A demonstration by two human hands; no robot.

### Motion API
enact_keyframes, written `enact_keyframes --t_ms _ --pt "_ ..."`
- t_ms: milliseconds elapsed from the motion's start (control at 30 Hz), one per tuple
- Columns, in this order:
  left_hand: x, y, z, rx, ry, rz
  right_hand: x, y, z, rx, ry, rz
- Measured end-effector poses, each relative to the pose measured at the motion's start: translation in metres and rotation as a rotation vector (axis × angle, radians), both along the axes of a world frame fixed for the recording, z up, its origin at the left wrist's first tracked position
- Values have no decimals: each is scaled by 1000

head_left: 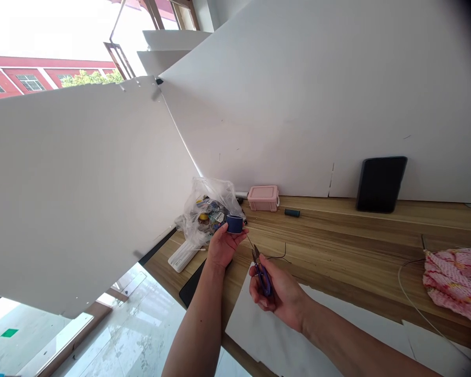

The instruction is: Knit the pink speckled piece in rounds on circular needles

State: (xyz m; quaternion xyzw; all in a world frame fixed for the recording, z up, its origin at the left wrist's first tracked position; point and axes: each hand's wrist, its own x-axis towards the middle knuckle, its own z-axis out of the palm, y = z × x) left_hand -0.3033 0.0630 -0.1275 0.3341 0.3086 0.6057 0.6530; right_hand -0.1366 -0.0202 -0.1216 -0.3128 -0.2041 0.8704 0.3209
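My left hand is closed around a small dark blue spool, held up over the wooden table. A thin dark thread runs from near the spool toward my right hand. That hand grips a pair of purple-handled thread snips, their dark blades pointing up and away from me, close to the thread. Whether the blades touch the thread is too small to tell. Behind the spool sits a clear plastic bag with mixed small items in it.
A pink box, a dark green cylinder and a leaning black phone stand along the white board. Pink knitting with a cable lies at right. A white power strip and white paper are on the wooden table.
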Motion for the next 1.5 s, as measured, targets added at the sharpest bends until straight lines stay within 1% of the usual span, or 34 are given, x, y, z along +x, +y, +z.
enact_keyframes --t_ms 267,400,633,833,1200,1367,1500 --pt "1 -3 2 9 4 -70 1 3 -2 -27 76 33" --pt "2 -5 3 15 6 -89 1 2 -2 9 81 11" --pt "2 -9 8 19 16 -103 -1 -4 3 120 13 -53" --pt "-1 -10 9 17 16 -90 1 -6 10 149 -55 -77" --pt "-3 -10 9 22 10 -87 1 -4 7 91 -112 -150" --pt "-3 -10 9 22 8 -84 1 -3 8 59 -130 -203" --pt "-3 -9 9 25 5 -86 1 -3 9 37 -143 -218"
